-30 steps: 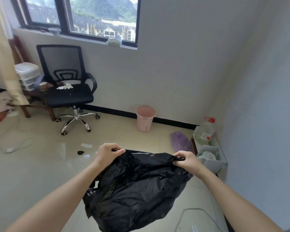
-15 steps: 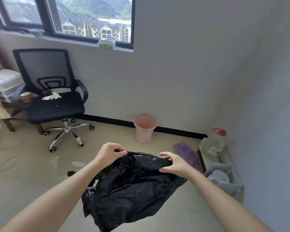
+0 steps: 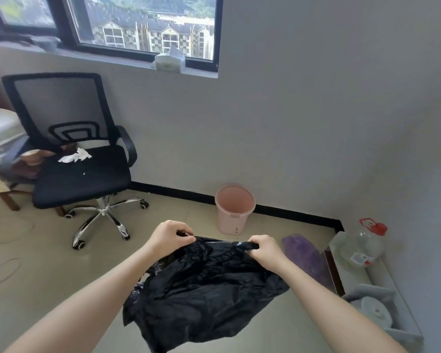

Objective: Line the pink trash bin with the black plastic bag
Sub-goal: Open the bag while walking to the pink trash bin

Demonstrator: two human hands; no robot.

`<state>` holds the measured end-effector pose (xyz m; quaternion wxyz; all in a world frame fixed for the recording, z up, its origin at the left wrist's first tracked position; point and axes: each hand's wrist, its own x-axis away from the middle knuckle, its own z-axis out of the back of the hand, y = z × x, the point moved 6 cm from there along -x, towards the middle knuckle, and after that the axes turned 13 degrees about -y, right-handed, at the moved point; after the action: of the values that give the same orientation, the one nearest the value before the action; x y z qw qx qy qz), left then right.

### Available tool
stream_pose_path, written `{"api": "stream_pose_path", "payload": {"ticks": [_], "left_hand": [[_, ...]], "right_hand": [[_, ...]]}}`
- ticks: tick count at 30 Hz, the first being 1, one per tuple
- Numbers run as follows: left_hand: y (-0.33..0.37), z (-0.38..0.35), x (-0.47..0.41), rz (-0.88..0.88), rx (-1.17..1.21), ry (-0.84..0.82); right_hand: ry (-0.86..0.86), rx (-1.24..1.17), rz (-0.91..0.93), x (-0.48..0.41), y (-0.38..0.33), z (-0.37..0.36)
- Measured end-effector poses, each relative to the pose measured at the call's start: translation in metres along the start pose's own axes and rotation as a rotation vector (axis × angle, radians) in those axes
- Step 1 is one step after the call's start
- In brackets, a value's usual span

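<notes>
The pink trash bin (image 3: 233,216) stands upright on the floor against the far wall, its mouth open and nothing visible inside. In front of me hangs a crumpled black plastic bag (image 3: 204,294), held by its top edge. My left hand (image 3: 169,236) grips the left part of that edge and my right hand (image 3: 264,248) grips the right part, a short stretch of bag rim between them. Both hands are nearer to me than the bin and just below it in the view. The bag's mouth looks mostly closed.
A black office chair (image 3: 74,171) on a chrome wheeled base stands at the left by the wall. A purple bag (image 3: 304,253) lies on the floor right of the bin. A clear jug (image 3: 362,247) with a red cap sits on a low shelf (image 3: 382,281) at the right wall.
The view has come closer to the bin and the wall. My hands have drawn nearer to each other along the bag's top edge, still holding it.
</notes>
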<state>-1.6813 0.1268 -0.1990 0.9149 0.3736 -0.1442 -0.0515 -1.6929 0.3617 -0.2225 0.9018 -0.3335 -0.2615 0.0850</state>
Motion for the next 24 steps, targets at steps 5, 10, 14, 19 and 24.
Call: {"api": "stream_pose_path", "payload": {"ticks": [5, 10, 14, 19, 24], "left_hand": [[-0.003, 0.022, -0.079, -0.051, -0.109, -0.202], [0.003, 0.018, -0.151, -0.112, -0.134, -0.325], [-0.002, 0.015, -0.211, -0.078, -0.189, -0.326], [0.004, 0.018, -0.286, 0.068, -0.255, -0.226], [0.04, -0.007, -0.338, 0.034, -0.251, -0.234]], "right_hand": [[0.127, -0.053, -0.127, -0.05, 0.006, 0.043], [0.164, -0.112, -0.273, -0.078, 0.042, 0.068], [0.193, -0.162, -0.359, -0.102, 0.084, 0.095], [0.194, -0.181, -0.342, -0.157, 0.115, 0.142], [0.082, -0.15, -0.27, -0.224, 0.115, 0.177]]}}
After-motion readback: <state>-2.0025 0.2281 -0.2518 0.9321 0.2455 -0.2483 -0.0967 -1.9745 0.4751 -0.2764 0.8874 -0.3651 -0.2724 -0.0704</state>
